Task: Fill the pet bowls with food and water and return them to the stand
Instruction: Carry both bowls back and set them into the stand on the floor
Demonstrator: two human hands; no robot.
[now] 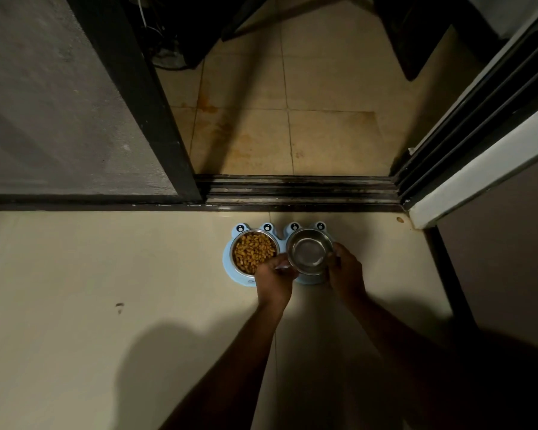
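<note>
A light blue frog-shaped stand [230, 248] sits on the cream floor just before the door track. Its left slot holds a steel bowl full of brown kibble [253, 253]. A second steel bowl [309, 251] with what looks like clear water hovers over the right slot, slightly raised. My left hand [274, 279] grips its left rim and my right hand [347, 274] grips its right rim. The right slot itself is hidden under the bowl and hands.
A dark sliding-door track [298, 189] runs across just behind the stand. A mesh screen door [75, 103] stands at the left, a door frame and wall [479, 169] at the right. Tiled floor [292, 119] lies beyond the track.
</note>
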